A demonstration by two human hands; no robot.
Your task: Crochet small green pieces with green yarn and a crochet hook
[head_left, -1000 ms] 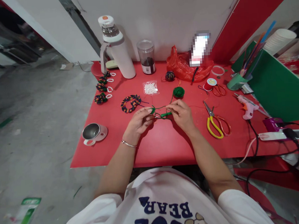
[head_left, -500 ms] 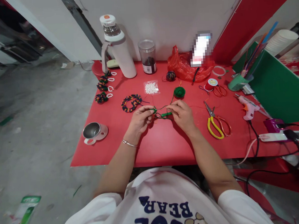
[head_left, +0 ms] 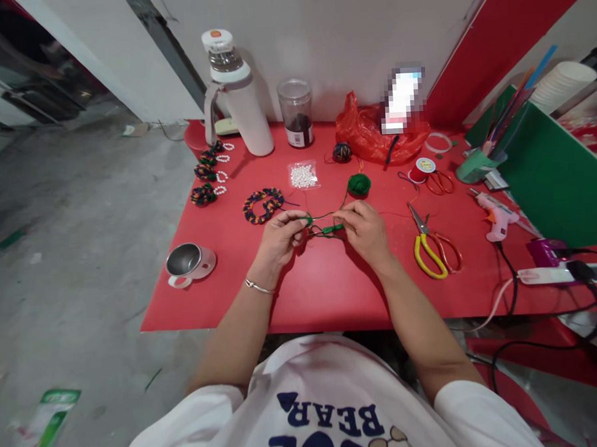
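Note:
My left hand [head_left: 282, 236] is closed, its thumb and fingertips pinching a small piece of green yarn work [head_left: 309, 220]. My right hand [head_left: 363, 225] is closed too, pinching the end of a thin needle [head_left: 322, 217] that reaches across to the yarn. Just below lies a second thin metal rod with a green grip [head_left: 333, 228], between the hands, along with a dark looped strand. From a ball of green yarn [head_left: 359, 185] behind the right hand, a strand runs down to the fingers. The fingertips hide where needle and yarn meet.
On the red table [head_left: 327, 292] are a braided multicolour yarn loop [head_left: 262, 206], a bag of white beads [head_left: 302, 175], a mug [head_left: 190, 262], and scissors [head_left: 428, 243]. Further right sit a pink glue gun [head_left: 497, 217] and a power strip [head_left: 556, 274]. A tall flask [head_left: 246, 106] stands behind.
Both hands keep nearly the same place and grip. The view has shifted very slightly; nothing has been let go or taken up.

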